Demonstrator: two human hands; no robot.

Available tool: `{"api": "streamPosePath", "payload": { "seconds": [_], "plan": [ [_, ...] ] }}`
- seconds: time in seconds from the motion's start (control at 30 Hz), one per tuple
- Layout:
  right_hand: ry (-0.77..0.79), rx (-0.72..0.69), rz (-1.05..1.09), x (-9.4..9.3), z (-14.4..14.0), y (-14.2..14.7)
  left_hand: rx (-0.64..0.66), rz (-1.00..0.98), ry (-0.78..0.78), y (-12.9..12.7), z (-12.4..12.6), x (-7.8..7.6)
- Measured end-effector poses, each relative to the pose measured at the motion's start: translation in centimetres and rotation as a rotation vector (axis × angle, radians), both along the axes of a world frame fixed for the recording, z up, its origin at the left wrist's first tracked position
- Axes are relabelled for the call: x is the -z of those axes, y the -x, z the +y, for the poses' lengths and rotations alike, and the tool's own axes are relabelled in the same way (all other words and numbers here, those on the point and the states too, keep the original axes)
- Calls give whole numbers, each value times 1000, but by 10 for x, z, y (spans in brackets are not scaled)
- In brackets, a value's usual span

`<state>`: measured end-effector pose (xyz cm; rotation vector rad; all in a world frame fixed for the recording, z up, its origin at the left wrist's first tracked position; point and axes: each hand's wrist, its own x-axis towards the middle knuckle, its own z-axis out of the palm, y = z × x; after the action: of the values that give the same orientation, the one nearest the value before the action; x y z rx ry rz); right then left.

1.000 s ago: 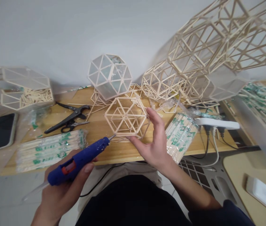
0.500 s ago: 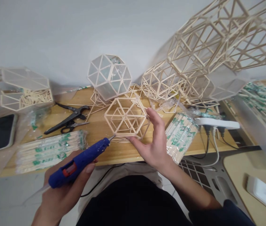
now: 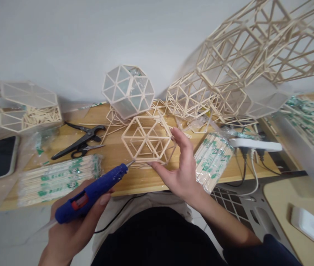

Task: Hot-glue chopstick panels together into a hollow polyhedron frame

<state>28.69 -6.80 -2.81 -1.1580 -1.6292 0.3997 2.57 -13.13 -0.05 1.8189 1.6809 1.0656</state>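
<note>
In my left hand (image 3: 75, 225) is a blue hot glue gun (image 3: 93, 194) with a red window in its side and a glue stick out of its back. Its metal tip meets, or nearly meets, the lower left corner of an open wooden stick frame (image 3: 146, 139) built of triangles. My right hand (image 3: 183, 170) grips that frame from the right, thumb at the lower edge and fingers at the right corner. Behind the frame stands a faceted stick ball (image 3: 129, 90) with translucent panels.
To the left lie black-handled pliers or shears (image 3: 80, 140), small scissors (image 3: 86, 149), a phone (image 3: 1, 158) and a packet of chopsticks (image 3: 59, 179). On the right are another chopstick packet (image 3: 213, 160), a white power strip (image 3: 256, 145) with cables, and a tall stick lattice (image 3: 245, 55).
Almost nothing differs. The whole view shifts slightly, and the glue gun's tip stays at the frame's lower left corner while my right hand keeps its hold.
</note>
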Motion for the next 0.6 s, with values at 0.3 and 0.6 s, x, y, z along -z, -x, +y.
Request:
{"api": "streamPosePath", "payload": {
  "seconds": [0.3, 0.6],
  "plan": [
    [-40, -15, 9, 3, 1, 0, 70, 69, -67, 7, 2, 2],
    [-41, -1, -3, 2, 0, -1, 68, 58, -34, 10, 1, 7]
  ]
}}
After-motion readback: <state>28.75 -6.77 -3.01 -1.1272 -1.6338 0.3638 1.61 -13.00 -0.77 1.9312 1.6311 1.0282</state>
